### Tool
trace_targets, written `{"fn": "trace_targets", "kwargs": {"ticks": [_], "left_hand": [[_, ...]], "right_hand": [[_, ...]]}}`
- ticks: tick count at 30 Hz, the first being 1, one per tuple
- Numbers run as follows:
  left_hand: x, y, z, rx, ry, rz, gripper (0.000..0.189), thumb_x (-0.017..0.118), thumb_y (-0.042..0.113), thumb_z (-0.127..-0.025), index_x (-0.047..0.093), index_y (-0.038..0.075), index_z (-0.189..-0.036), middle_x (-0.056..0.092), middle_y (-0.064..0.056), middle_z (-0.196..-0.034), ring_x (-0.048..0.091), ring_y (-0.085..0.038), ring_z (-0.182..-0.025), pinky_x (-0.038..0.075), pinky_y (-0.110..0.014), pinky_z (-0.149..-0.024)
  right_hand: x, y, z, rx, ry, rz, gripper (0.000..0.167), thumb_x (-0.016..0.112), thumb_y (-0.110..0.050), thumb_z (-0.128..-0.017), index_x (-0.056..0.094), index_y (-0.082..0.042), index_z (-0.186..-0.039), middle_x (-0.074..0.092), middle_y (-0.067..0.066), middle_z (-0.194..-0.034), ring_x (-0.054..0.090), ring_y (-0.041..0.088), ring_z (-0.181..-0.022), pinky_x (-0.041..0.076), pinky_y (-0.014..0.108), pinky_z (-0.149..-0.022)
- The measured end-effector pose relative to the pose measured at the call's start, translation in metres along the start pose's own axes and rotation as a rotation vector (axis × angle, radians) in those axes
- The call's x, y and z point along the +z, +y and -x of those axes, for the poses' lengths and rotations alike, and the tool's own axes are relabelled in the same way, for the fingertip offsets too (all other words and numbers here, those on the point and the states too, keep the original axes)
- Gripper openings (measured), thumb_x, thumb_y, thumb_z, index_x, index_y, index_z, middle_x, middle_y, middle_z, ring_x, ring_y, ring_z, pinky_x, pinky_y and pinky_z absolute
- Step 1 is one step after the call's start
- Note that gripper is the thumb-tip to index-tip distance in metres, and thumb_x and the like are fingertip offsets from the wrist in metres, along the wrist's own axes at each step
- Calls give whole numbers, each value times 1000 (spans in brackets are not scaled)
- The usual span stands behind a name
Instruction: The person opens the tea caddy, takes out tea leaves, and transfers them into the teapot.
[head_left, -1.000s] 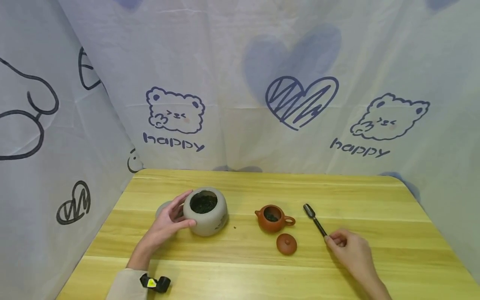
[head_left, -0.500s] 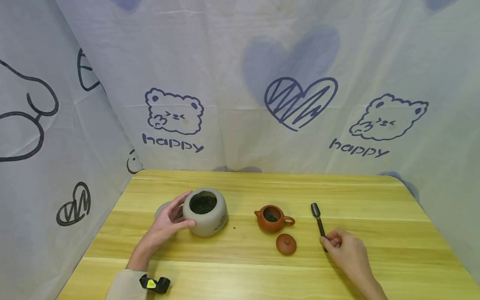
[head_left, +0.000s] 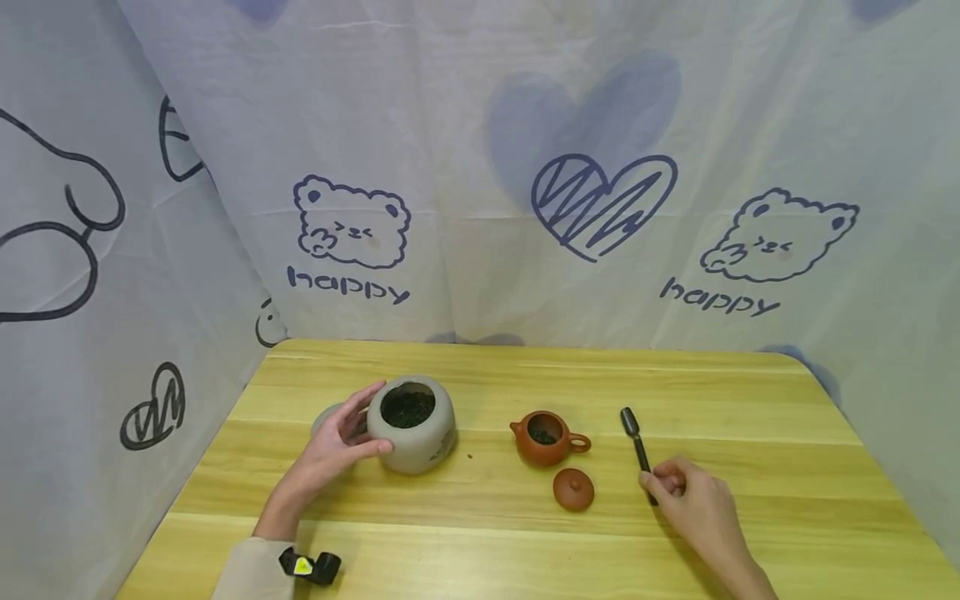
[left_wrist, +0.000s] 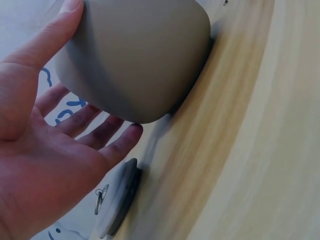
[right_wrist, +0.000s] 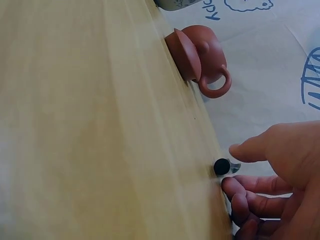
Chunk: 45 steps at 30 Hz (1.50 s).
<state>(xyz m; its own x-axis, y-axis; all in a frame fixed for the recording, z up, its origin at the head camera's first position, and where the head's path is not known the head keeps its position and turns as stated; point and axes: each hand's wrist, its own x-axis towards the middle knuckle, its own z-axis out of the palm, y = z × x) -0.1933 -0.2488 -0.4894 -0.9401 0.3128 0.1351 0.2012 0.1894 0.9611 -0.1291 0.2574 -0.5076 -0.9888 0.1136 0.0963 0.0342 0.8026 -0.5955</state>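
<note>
My left hand (head_left: 341,442) holds the side of a round grey tea jar (head_left: 422,446), thumb towards me and fingers behind. Dark tea leaves (head_left: 407,408) show inside its wide mouth. The jar's grey lid (left_wrist: 120,200), with a small metal ring, lies beside it, mostly behind the hand. My right hand (head_left: 697,500) has thumb and fingers on either side of the handle of a slim dark tea scoop (head_left: 632,425), low over the table. A red-brown clay teapot (head_left: 542,450) stands lidless with some leaves inside. Its lid (head_left: 573,489) lies just in front.
The light wooden table (head_left: 480,550) bears all these things. A dark crumb (head_left: 470,456) lies between jar and teapot. Printed cloth (head_left: 465,167) hangs behind the table and along the left side. A small black device (head_left: 311,567) sits on my left sleeve.
The scoop's head has swung right, away from the teapot, and my right hand has shifted slightly left along the handle. In the last half second hands and objects stay nearly still.
</note>
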Motion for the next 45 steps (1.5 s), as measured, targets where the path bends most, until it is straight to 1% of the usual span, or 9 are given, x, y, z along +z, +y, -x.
{"fn": "trace_targets", "kwargs": {"ticks": [7,12,17,23,27,32,35,38,45], "left_hand": [[0,6,-1,-2,-9,11,86,80,5,-89,34,15,-161,36,-17,-161,33,-40,-148,38,-45,-115],[0,8,-1,-1,-5,9,86,81,5,-89,34,13,-161,36,-17,-161,34,-41,-148,40,-44,-113],[-1,12,0,11,5,-12,84,81,5,-89,35,10,-160,37,-16,-161,35,-41,-147,38,-49,-114],[5,21,1,33,49,-87,77,80,11,-90,42,11,-157,38,-11,-162,34,-36,-148,34,-54,-116],[16,34,-1,48,83,-180,74,81,18,-91,45,11,-155,36,-13,-163,29,-38,-150,28,-62,-118],[32,51,-7,105,159,-363,70,84,24,-88,52,13,-150,33,-18,-163,27,-43,-150,26,-69,-116],[41,59,-9,144,203,-423,67,85,21,-87,56,12,-147,36,-17,-162,31,-44,-148,29,-72,-113],[50,66,-9,198,223,-435,64,86,17,-85,59,9,-143,41,-17,-158,37,-43,-144,33,-70,-112],[67,74,-8,308,231,-418,60,85,10,-85,61,7,-140,51,-13,-150,47,-34,-139,40,-54,-113]], "right_hand": [[-7,-1,-4,-3,1,-13,31,73,-35,-97,74,-5,-102,69,-3,-78,62,12,-70,50,29,-63],[-12,-8,-10,-61,30,-48,26,72,-34,-98,75,-8,-103,73,-3,-83,63,13,-74,52,29,-66],[-16,-18,-13,-120,31,-105,21,74,-28,-97,76,-9,-106,74,-2,-87,66,13,-78,54,24,-67],[-19,-29,-18,-157,1,-145,19,72,-24,-99,75,-10,-111,71,-4,-89,67,12,-81,56,24,-68],[-18,-36,-20,-191,20,-162,18,72,-21,-99,74,-9,-111,70,-2,-90,67,13,-82,58,24,-68],[-14,-41,-19,-227,42,-205,17,72,-18,-98,74,-8,-111,70,-3,-89,67,12,-81,58,23,-66],[-10,-42,-17,-253,41,-247,15,73,-15,-97,74,-7,-111,71,-3,-89,68,11,-81,59,24,-66],[-6,-42,-15,-281,38,-294,15,74,-10,-96,74,-7,-110,71,-4,-89,67,10,-81,59,25,-65],[6,-43,-15,-349,12,-412,18,75,-8,-95,72,-7,-113,73,-2,-95,67,10,-84,59,27,-65]]}}
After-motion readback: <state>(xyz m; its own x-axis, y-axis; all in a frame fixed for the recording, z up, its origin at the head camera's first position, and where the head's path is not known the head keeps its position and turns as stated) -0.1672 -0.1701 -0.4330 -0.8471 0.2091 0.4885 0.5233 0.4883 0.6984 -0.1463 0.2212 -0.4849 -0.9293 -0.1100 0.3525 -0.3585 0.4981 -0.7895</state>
